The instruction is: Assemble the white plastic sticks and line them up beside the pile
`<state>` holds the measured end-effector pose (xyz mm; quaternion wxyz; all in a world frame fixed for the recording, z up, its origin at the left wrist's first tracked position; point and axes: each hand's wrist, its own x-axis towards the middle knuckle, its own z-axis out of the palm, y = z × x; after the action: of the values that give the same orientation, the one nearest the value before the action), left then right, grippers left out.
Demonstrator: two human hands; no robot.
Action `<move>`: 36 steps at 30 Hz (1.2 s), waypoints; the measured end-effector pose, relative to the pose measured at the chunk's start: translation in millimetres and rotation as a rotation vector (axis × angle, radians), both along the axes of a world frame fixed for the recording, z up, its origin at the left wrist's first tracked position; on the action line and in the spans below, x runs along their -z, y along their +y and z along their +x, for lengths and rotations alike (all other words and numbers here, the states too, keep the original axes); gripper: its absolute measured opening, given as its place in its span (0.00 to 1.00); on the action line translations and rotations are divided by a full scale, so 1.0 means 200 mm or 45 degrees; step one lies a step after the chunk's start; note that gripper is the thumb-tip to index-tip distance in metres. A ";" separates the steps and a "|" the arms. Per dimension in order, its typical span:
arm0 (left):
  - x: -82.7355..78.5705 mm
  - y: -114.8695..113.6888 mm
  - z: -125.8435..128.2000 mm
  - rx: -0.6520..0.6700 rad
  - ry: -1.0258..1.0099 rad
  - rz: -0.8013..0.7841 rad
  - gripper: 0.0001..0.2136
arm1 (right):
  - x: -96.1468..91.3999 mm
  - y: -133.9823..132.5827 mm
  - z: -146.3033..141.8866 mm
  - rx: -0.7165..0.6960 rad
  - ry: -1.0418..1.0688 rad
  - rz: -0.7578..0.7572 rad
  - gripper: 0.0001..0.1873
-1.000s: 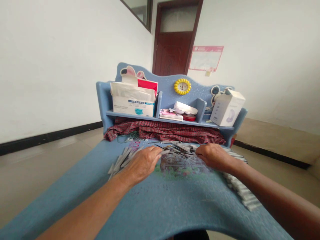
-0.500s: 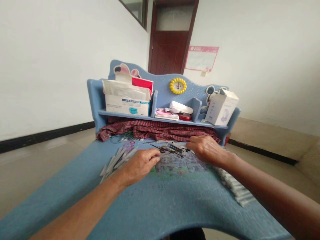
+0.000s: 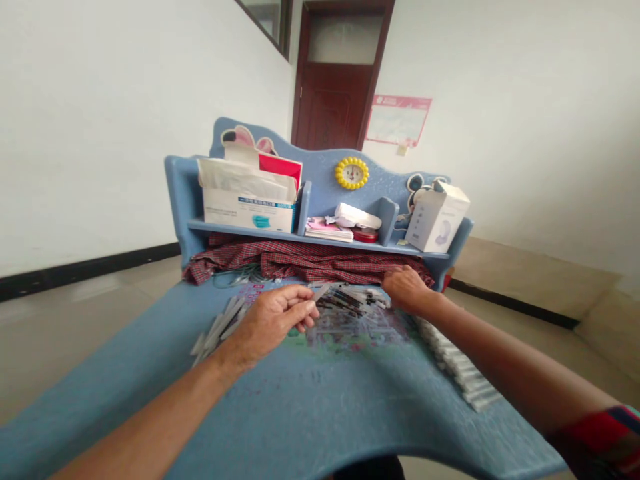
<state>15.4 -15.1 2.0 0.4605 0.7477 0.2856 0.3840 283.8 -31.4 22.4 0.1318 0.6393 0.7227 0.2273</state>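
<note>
- Fingers (image 3: 303, 311) of the left hand (image 3: 270, 313) pinch a pale tube (image 3: 322, 291) near one end; it points toward 1 o'clock, at the near-left edge of a heap of dark sticks (image 3: 346, 303).
- From that heap, the right hand (image 3: 407, 288) is just beside it toward 3 o'clock; its fingertips are hidden, so I cannot tell whether they hold anything.
- Risk: the tube could twist or slip, being thin and gripped at one end.
- Risk: a knuckle could scatter the heap, since its pieces lie loose and crossed.
- Risk: the right forearm could knock the row of white tubes (image 3: 463, 373) at 4 o'clock, which it overhangs.
- Writing: Chinese characters on the mask box (image 3: 235, 212), 10 o'clock, too blurred to read surely.
- Small print on the white box (image 3: 431, 220), 2 o'clock, and poster (image 3: 399, 123), 1 o'clock: illegible.
</note>
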 end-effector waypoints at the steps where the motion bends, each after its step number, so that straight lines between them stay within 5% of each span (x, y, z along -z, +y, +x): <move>1: 0.00 0.00 0.00 0.006 0.001 0.008 0.09 | 0.04 0.02 0.03 0.017 -0.024 -0.020 0.12; 6: 0.03 0.02 0.00 0.066 0.106 0.070 0.08 | 0.20 0.05 0.12 0.052 -0.091 -0.045 0.13; 12: 0.04 0.03 0.00 0.081 0.192 0.087 0.08 | 0.27 0.07 0.16 0.062 -0.066 -0.057 0.14; 20: 0.05 0.03 0.00 0.064 0.229 0.102 0.07 | 0.14 -0.03 0.03 -0.134 0.138 -0.055 0.10; 26: 0.07 0.02 0.00 0.172 0.312 0.030 0.08 | 0.04 -0.20 -0.20 -0.560 0.969 0.001 0.07; 36: 0.05 -0.01 0.00 0.227 0.398 0.016 0.08 | 0.06 -0.23 -0.30 -0.557 1.330 0.122 0.03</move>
<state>15.6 -16.6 -7.8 0.4380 0.8234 0.2840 0.2226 224.8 -78.0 10.2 -0.3223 0.5075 0.7965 -0.0645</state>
